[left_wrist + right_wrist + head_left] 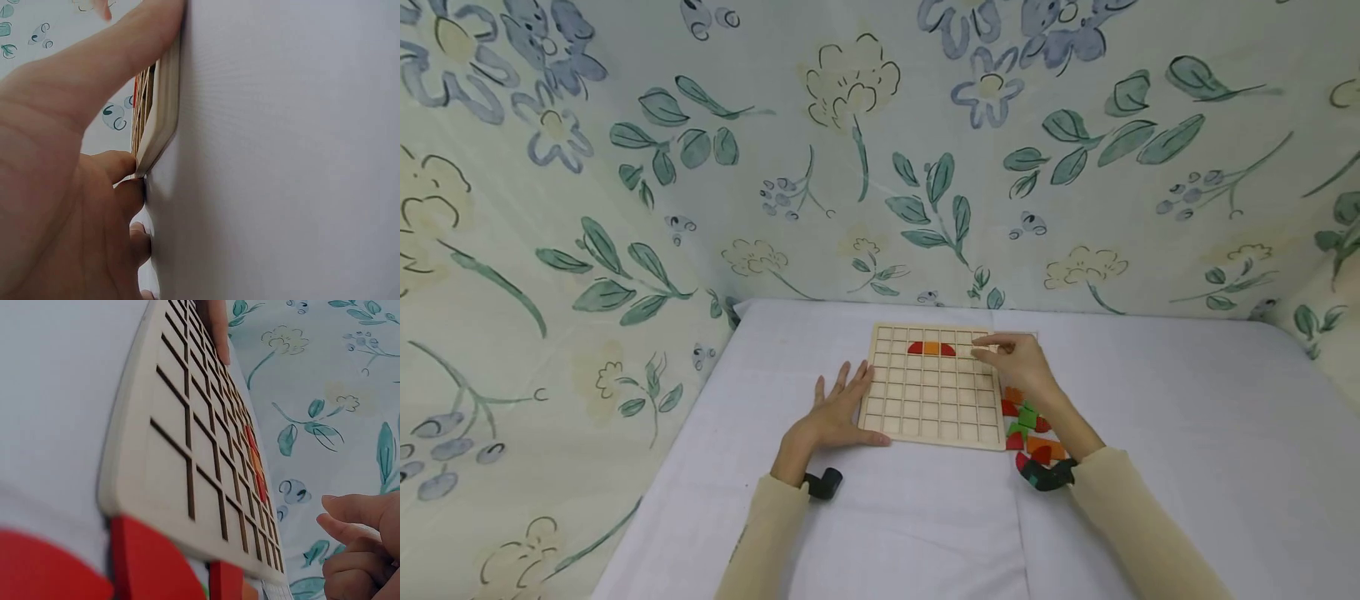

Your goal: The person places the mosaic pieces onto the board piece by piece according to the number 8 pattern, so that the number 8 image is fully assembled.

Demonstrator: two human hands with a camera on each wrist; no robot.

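Note:
A pale wooden grid board [929, 400] lies on the white cloth. In its second row from the far edge sit a red rounded piece [915, 348], an orange square piece [932, 348] and another red rounded piece [948, 350]. My left hand [835, 417] touches the board's near left corner, fingers spread along the left side and thumb at the near edge. Over the board's far right part is my right hand [1017, 360], thumb and index finger [337, 531] extended close together, the other fingers curled. Nothing shows between those fingertips.
Loose red, green and orange pieces [1028, 419] lie along the board's right side, below the right forearm. Some red pieces [147, 559] show up close in the right wrist view. A floral curtain [880, 150] stands behind the white-covered table [1187, 400].

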